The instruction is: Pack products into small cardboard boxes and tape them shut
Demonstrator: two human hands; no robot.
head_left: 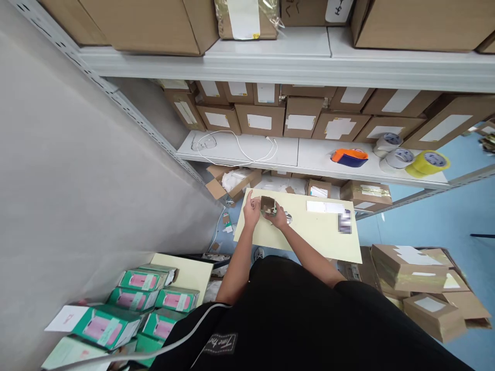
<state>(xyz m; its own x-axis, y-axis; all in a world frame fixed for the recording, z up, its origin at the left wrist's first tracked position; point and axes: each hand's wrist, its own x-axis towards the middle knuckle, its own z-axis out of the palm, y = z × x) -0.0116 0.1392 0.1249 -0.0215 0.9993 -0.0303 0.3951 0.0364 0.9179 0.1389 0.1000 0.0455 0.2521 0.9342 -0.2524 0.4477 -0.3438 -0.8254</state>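
Observation:
Over the pale yellow tabletop [297, 237], my right hand [277, 217] grips a small open box [268, 205]. Its brown inside faces up at me, and a greenish side shows by my fingers. My left hand [252, 210] is at the box's left edge with one finger stretched out away from me; whether it touches the box is hard to tell. Just right of my right hand lies a small round whitish thing [288, 217], partly covered by the hand. White paper slips [325, 207] lie farther right on the tabletop, beside a blurred dark item [344, 222].
Shelves ahead hold brown cartons [260, 120], a white cable [240, 149], an orange and blue tape dispenser [349, 157] and yellow tape rolls [428, 163]. An open carton [247, 181] sits beyond the table. Green boxes [102, 327] are stacked lower left; more cartons [410, 268] stand at right.

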